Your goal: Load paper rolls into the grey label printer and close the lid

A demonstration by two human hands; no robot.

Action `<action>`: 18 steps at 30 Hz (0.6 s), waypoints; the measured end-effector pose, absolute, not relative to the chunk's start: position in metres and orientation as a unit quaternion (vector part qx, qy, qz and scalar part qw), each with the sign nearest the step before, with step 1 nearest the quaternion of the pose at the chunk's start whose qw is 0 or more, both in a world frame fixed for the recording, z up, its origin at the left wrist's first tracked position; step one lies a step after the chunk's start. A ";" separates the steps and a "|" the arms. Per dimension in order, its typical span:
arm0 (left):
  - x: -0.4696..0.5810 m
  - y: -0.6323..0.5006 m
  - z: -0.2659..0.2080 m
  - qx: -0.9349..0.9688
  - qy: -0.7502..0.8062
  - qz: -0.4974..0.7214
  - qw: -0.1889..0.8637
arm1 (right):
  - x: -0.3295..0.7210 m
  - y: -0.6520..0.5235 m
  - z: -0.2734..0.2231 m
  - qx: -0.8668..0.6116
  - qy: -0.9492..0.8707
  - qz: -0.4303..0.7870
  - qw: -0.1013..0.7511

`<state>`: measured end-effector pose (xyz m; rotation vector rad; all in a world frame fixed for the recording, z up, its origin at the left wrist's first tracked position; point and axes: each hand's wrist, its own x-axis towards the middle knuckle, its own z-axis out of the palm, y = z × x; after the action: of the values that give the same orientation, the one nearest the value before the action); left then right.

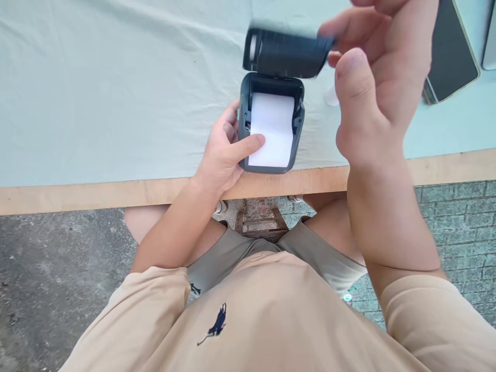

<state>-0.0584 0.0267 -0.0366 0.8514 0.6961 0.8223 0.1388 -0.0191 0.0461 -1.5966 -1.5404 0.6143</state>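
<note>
A small dark portable printer (243,103) is held just over the table's front edge, its lid raised. White paper (273,121) fills its open bay. My left hand (222,150) is closed around the printer's left side, with the thumb pressed on the paper. The lid (289,54) is blurred and tilts back from the top of the body. At its right corner, the fingers of my right hand (372,77) grip the edge, while the thumb stands apart, nearer to me. Part of the lid's corner is hidden behind those fingertips.
A pale cloth (116,93) covers the table, with a bare wooden front edge (96,195). A dark phone (453,57) lies at the right, near another device's edge (490,41). A small whitish object (331,96) is partly hidden by my right hand. A wooden stool frame (261,225) shows below.
</note>
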 end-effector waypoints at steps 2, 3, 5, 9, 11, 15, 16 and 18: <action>-0.058 0.027 -0.038 0.387 0.303 0.390 0.779 | 0.132 -0.017 0.040 -0.586 -0.632 0.196 0.467; -0.059 0.026 -0.037 0.388 0.291 0.391 0.782 | 0.129 -0.017 0.037 -0.575 -0.640 0.196 0.472; -0.059 0.025 -0.035 0.389 0.271 0.390 0.790 | 0.124 -0.016 0.033 -0.585 -0.642 0.227 0.439; -0.058 0.024 -0.030 0.375 0.257 0.395 0.798 | 0.121 -0.015 0.023 -0.614 -0.611 0.315 0.387; -0.056 0.025 -0.029 0.375 0.265 0.393 0.797 | 0.123 -0.015 0.018 -0.614 -0.595 0.360 0.374; -0.053 0.027 -0.030 0.374 0.276 0.394 0.793 | 0.127 -0.015 0.012 -0.611 -0.583 0.378 0.379; -0.053 0.027 -0.030 0.377 0.266 0.395 0.794 | 0.127 -0.016 0.011 -0.609 -0.580 0.378 0.387; -0.053 0.027 -0.029 0.371 0.266 0.398 0.796 | 0.128 -0.016 0.009 -0.605 -0.571 0.391 0.392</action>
<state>-0.0528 0.0270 -0.0295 0.7960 0.5714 0.8555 0.1280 -0.0161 0.0095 -1.5370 -1.4503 0.9932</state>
